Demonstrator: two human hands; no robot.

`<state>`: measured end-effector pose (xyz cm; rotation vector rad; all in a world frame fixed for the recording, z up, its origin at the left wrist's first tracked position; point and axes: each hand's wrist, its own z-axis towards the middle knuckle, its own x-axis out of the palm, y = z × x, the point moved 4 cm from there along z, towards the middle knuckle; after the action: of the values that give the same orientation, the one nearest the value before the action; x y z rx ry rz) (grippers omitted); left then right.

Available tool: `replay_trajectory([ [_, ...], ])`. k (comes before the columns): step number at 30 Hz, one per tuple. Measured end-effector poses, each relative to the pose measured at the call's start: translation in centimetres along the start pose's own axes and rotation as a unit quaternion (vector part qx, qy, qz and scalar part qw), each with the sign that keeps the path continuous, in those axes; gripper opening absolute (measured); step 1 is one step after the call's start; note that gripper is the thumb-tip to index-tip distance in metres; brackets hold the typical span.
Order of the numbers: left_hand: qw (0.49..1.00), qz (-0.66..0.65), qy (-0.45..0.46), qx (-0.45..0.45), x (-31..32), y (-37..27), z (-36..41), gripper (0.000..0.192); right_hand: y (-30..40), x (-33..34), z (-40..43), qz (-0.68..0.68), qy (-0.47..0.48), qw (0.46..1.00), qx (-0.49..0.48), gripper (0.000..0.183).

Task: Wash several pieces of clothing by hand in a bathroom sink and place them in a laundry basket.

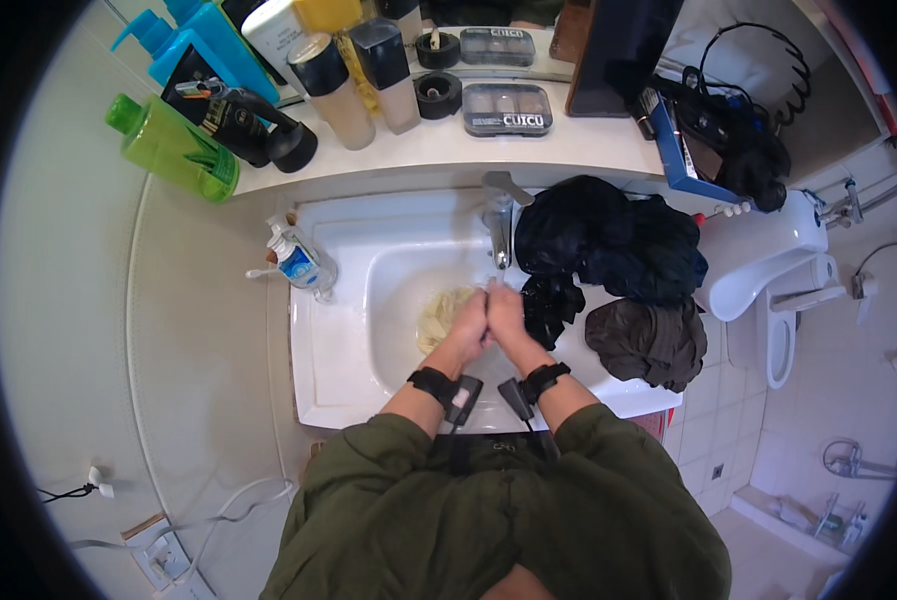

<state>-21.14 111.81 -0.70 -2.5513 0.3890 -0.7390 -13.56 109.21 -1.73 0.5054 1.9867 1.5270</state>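
Note:
My left hand (472, 324) and my right hand (505, 310) meet over the basin of a white sink (328, 375), just below the spout of a chrome faucet (500, 225). Both look curled, the sides of the fists touching; whether anything is between the fingers cannot be made out. A pale yellow wet cloth (437, 319) lies in the basin beside my left hand. Close to my right hand, a small black cloth (553, 304) hangs over the basin's right edge. Dark bundled clothes (606, 236) and a brown bundled garment (647, 341) rest on the sink's right side.
A clear pump bottle (306, 262) stands on the sink's left rim. Above, a white shelf (448, 150) carries a green bottle (182, 150), other toiletries and a dark tablet or phone (621, 60). A toilet (778, 330) is at the right; a cable runs to a wall socket (160, 551) lower left.

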Motion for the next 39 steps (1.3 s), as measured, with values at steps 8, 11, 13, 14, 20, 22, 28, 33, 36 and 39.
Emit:
replay_trajectory([
  [8, 0.986, -0.135, -0.101, 0.008, -2.2, -0.6, 1.6, 0.031, 1.7, 1.4, -2.1, 0.015, 0.084, 0.994, -0.061, 0.029],
  [11, 0.983, -0.142, -0.111, 0.044, -1.2, -0.3, 1.4, 0.029, -0.3, 1.7, -1.1, -0.201, 0.067, 0.962, -0.174, 0.028],
  [13, 0.999, -0.005, -0.031, -0.010, -1.4, -0.5, 0.6, 0.029, -1.0, -0.6, 1.7, -0.074, -0.040, 0.995, -0.044, 0.025],
  [14, 0.997, -0.050, 0.060, -0.021, -1.3, -0.4, 0.3, 0.032, -1.0, -0.8, 2.0, 0.087, -0.010, 0.985, 0.145, 0.023],
  [20, 0.979, -0.201, 0.022, -0.033, 0.4, -2.7, -3.1, 0.034, -0.1, -2.2, 1.4, 0.302, 0.107, 0.924, 0.210, 0.012],
  [22, 0.984, -0.173, 0.011, 0.032, -2.9, -1.3, -0.1, 0.033, 0.9, -0.5, -0.2, 0.142, 0.098, 0.982, 0.079, 0.015],
  [28, 0.995, -0.092, -0.005, 0.039, -1.1, -0.1, 1.1, 0.023, 0.1, -0.4, 0.6, -0.050, -0.084, 0.992, -0.083, 0.023],
  [33, 0.997, -0.048, -0.052, 0.034, 1.7, -1.1, -0.6, 0.031, -1.2, -2.1, 1.7, 0.275, -0.036, 0.922, 0.269, 0.021],
  [36, 0.984, -0.160, -0.044, 0.066, -1.4, -1.4, 2.3, 0.034, 0.4, -0.8, 0.1, 0.283, 0.046, 0.955, 0.070, 0.016],
  [39, 0.975, -0.218, -0.033, 0.040, -1.5, -1.5, 1.8, 0.035, 3.9, 1.0, -2.5, -0.001, 0.098, 0.982, -0.159, 0.021],
])
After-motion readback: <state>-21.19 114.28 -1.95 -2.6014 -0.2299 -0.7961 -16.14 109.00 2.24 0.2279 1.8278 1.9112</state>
